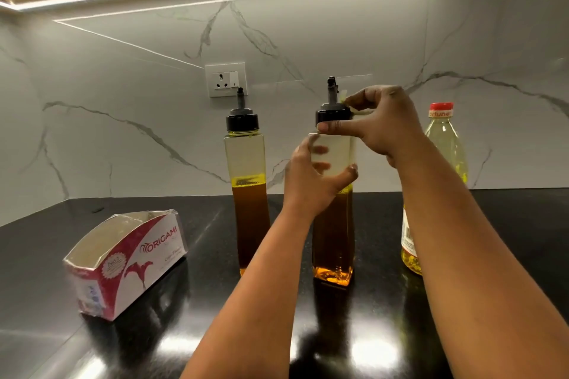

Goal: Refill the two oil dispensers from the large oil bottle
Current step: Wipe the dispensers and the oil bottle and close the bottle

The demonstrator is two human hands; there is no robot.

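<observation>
The black worktop (154,332) carries all items, set in a loose row near the marble-patterned back wall, presumably so that pouring can be done without reaching far.

The carton (126,261) lies at the left, well apart from the bottles. Its side reads "ORIGAMI" in red, with a bird emblem and a round seal marked "No.1"; the smaller script cannot be read.

The large oil bottle (446,144) stands upright at the right, partly hidden behind the right forearm. Its red cap is on. The neck band shows "ortune" (first letter hidden). The lower label is cut off by the arm and unreadable.

The right-hand dispenser (334,240) stands on the worktop at centre, oil filling roughly its lower half. The left hand (311,181) is wrapped round its clear upper body, fingers showing through the plastic, judged to be steadying it against twisting. The right hand (381,123) grips the black spouted cap (334,114), thumb across the front of the collar and fingertips at the top. This is judged to be the unscrewing step; the cap appears seated.

The left-hand dispenser (246,209) stands just beside it, untouched, cap on, filled to a similar level. No writing is visible on either dispenser.

A wall socket (225,79) sits behind them.
</observation>
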